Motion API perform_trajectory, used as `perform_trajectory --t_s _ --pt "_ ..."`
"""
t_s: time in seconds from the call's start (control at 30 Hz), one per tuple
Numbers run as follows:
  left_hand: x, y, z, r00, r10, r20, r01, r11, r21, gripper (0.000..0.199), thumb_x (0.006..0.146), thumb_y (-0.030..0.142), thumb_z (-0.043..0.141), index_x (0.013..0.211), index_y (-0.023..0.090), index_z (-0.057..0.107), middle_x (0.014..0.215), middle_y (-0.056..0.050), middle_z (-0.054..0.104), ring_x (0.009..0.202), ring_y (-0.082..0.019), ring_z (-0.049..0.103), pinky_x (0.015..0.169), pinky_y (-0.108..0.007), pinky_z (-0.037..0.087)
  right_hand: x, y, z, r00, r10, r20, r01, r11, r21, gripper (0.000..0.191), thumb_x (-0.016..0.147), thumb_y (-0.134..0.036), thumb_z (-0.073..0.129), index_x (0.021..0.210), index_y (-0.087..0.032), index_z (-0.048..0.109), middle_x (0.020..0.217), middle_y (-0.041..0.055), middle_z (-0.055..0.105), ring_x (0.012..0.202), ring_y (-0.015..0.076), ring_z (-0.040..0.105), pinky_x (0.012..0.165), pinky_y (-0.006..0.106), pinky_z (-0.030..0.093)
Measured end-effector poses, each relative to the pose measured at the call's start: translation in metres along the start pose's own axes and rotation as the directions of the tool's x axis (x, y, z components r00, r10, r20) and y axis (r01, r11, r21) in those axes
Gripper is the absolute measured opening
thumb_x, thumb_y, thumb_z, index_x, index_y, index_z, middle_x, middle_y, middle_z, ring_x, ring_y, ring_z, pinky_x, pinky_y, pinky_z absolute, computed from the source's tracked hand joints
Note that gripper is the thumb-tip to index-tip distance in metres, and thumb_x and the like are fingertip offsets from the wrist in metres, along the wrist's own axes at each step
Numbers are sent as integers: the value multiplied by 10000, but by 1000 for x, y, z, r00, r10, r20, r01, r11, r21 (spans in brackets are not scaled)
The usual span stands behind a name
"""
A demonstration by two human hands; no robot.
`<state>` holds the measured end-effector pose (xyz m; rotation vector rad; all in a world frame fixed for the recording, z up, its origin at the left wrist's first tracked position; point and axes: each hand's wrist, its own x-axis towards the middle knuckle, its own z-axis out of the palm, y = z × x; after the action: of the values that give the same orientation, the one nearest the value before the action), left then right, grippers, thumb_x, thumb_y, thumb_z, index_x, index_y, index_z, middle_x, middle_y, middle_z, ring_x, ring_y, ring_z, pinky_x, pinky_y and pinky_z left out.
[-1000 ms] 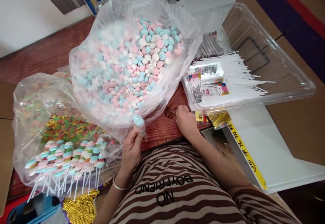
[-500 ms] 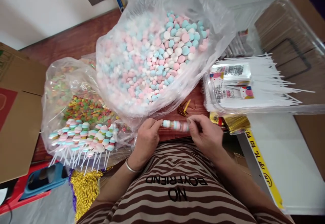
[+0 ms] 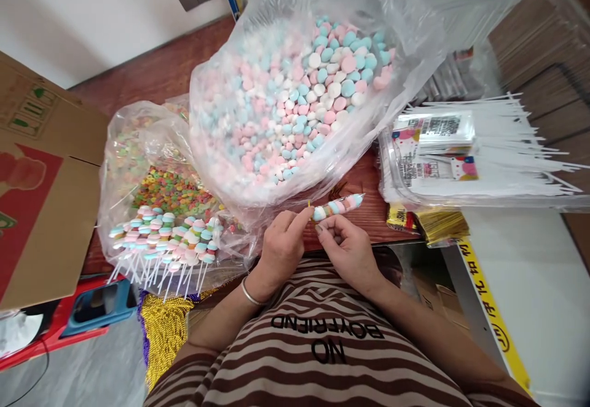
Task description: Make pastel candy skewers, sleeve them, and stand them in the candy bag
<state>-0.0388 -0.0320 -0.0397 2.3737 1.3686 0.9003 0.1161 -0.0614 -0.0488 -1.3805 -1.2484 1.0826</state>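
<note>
Candy stack (image 3: 338,207) in clear wrap, pink, white and blue, above the counter (image 3: 369,229) by its near edge. Long axis runs rightward from the left hand (image 3: 283,241), tilting a little away from the wearer's body; pointed end far right. Left hand is nearer: thumb and forefinger pinch the wrap's left end, gold tie (image 3: 309,203) poking up there. Right hand (image 3: 350,253) sits between stack and striped shirt (image 3: 322,315), just beside that same end, its thumb and fingers curled close; from where I stand, can't tell whether they grip anything. Loose ties (image 3: 338,190) lie just beyond the stack. Big candy bag (image 3: 295,106) farther back; stick tray (image 3: 461,201) off right, apart from both hands.
</note>
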Motion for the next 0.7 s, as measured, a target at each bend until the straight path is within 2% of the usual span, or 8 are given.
perform_trajectory --t_s 0.1,0.17,0.2,0.27,0.33,0.4,0.53,0.7 --pt "4 5 -2 991 -127 -43 119 979 -164 272 969 164 509 1081 222 750 857 -68 688 808 -179 615 751 -288 487 -1 1 -2 999 -21 -35 20 999 -26 192 926 -318 578 768 -209 568 619 -26 576 516 112 487 504 235 397" --pt "8 9 -1 952 -305 6 284 881 -378 170 938 210 600 978 221 765 858 -55 694 808 -171 615 752 -286 483 0 3 -3 995 -65 -71 58 993 -99 159 921 -289 572 783 -211 568 647 -16 605 536 119 517 527 240 413" --pt "11 11 0 912 -403 81 385 769 -509 118 913 246 651 934 214 763 818 -41 682 762 -159 601 713 -276 472 2 5 -3 991 -98 -92 84 985 -148 146 918 -280 573 787 -214 565 660 -11 616 549 125 533 538 243 417" --pt "16 14 3 793 -530 302 551 411 -726 148 830 332 759 869 190 748 710 -5 624 628 -118 528 596 -245 414 7 10 -4 979 -169 -114 140 964 -226 129 916 -271 576 801 -216 562 682 -4 629 578 137 559 562 252 428" --pt "20 15 8 690 -534 488 601 47 -798 276 724 387 848 820 159 726 639 27 554 534 -70 427 515 -213 331 13 12 -6 969 -229 -96 200 947 -251 127 928 -267 566 813 -214 570 694 0 630 607 145 578 590 259 445" --pt "24 16 11 646 -514 564 584 -145 -799 347 646 385 904 778 135 703 633 34 531 519 -42 395 496 -189 300 18 10 -10 963 -264 -55 246 944 -220 106 947 -263 557 875 -203 608 766 19 658 681 157 613 645 269 479" --pt "26 16 12 640 -532 554 543 -197 -816 376 594 351 939 741 125 678 631 40 527 517 -28 403 482 -167 288 19 0 -21 974 -225 36 227 972 -58 262 976 -271 537 1197 -183 648 1127 92 706 902 189 664 790 318 541" --pt "21 12 16 709 -565 423 516 6 -857 332 706 393 872 826 132 705 626 43 554 526 -42 427 504 -172 317 16 -10 -22 989 12 146 -32 990 138 308 990 -410 532 1065 -191 735 857 47 726 716 175 648 674 305 546"
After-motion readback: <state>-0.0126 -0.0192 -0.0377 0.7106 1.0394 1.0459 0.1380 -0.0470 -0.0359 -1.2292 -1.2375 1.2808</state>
